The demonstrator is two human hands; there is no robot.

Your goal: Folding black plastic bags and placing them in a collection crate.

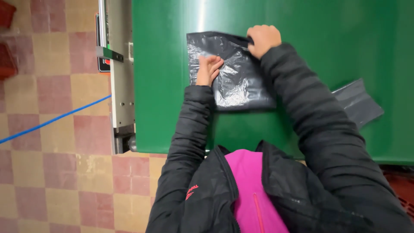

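Observation:
A dark grey plastic bag [235, 80] lies flat on the green table top [164, 86]. My left hand [208, 70] rests flat on the bag's left part with its fingers together and stretched out. My right hand [263, 39] is closed on the bag's far right corner, pinching the folded edge. Both arms wear black padded jacket sleeves, with a pink top showing at the chest.
Another dark grey bag [358, 102] lies on the table to the right, partly under my right arm. A grey metal frame [121, 64] runs along the table's left edge. A blue hose [51, 121] crosses the chequered tile floor [56, 181]. Red crates [6, 60] stand far left.

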